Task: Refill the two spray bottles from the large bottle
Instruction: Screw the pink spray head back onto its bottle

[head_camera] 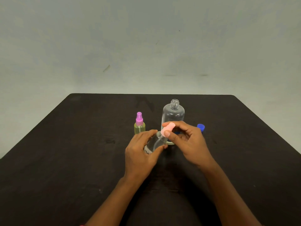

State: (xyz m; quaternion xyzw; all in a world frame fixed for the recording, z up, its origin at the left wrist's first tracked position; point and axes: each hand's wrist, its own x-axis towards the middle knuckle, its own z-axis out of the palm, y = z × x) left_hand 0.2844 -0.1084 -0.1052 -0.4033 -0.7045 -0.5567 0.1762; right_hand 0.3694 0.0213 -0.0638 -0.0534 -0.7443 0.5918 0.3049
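Just above the dark worktop (65, 144), near its middle, the left hand (141, 152) wraps its fingers and thumb round the body of a small clear spray bottle (154, 143) and holds it tilted, neck leaning away and to the right. The right hand (187, 141) pinches the pink spray head (167, 128) at that neck between thumb and fingertips. A thin dip tube (158, 139) runs down inside the bottle, so the head looks seated or nearly so; whether it is being turned on or off cannot be told. Directly behind stands the large bottle (173, 113), upright and uncapped, its liquid level hard to read. Its blue cap (201, 127) lies just to its right. The yellow-green spray bottle (139, 128) stands upright to the left with its purple spray head (139, 119) on. The clear bottle is probably light, thin-walled plastic that is smooth and slippery when wet, so a firm hold round the middle of the body suits it, with the twist applied only at the head's collar. The large bottle is likely heavier and top-open, best gripped round its wide shoulder and kept upright until pouring.
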